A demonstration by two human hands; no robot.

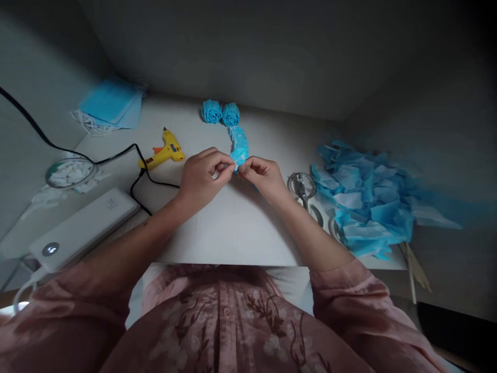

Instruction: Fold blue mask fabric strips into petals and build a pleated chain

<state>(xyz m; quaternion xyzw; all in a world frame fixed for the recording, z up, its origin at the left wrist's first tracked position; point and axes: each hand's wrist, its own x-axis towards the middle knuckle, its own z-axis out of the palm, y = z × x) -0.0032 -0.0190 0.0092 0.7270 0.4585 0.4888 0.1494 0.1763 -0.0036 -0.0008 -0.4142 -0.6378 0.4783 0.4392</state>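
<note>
Both my hands meet at the near end of a pleated blue strip (239, 141), which looks like mask fabric and curves away from me over the white tabletop. My left hand (204, 173) pinches the strip's end from the left, thumb against fingers. From the right, my right hand (266, 176) pinches the same end, its fingertips almost touching the left ones. Just beyond the strip's far end sit two rolled blue fabric roses, a left rose (212, 111) and a right rose (231, 114).
A yellow glue gun (166, 149) with a black cord lies left of my hands. Farther left are blue face masks (112, 103), a dish of white bits (70, 172) and a white power bank (85, 228). Scissors (302, 189) and a blue fabric scrap pile (368, 197) lie right.
</note>
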